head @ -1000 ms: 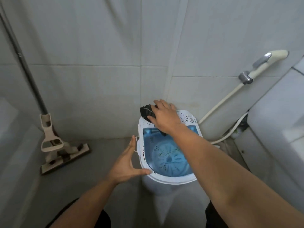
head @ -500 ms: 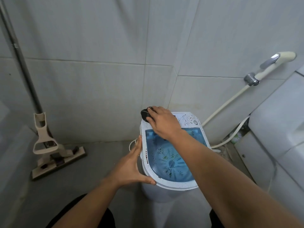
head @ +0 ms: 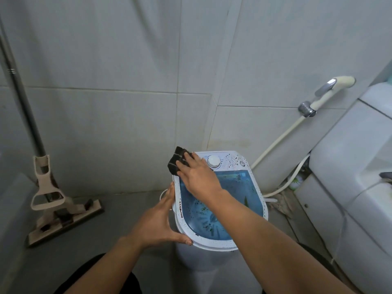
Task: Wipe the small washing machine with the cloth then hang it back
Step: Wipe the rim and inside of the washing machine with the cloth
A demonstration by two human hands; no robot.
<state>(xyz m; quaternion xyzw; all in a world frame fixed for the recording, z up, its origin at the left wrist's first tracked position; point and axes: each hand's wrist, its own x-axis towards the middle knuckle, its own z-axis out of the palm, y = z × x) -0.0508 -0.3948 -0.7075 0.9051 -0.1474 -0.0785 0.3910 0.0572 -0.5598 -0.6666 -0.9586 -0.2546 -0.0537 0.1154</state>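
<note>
A small white washing machine (head: 231, 245) with a see-through blue lid stands on the floor in the tiled corner. My right hand (head: 197, 177) presses a dark folded cloth (head: 177, 163) onto the machine's far left corner, next to a white dial (head: 213, 161). Part of the cloth sticks out past the rim. My left hand (head: 158, 221) braces the machine's left side, thumb hooked on the front rim and fingers flat against the wall of the tub.
A beige flat mop (head: 55, 200) leans in the left corner with its head on the floor. A bidet sprayer (head: 324, 96) and its hose (head: 277, 141) hang on the right wall. A white toilet tank (head: 347, 166) fills the right side.
My right hand has slid the cloth along the machine's back left corner, uncovering the dial. More of the cloth shows now. My left hand stays on the machine's left side.
</note>
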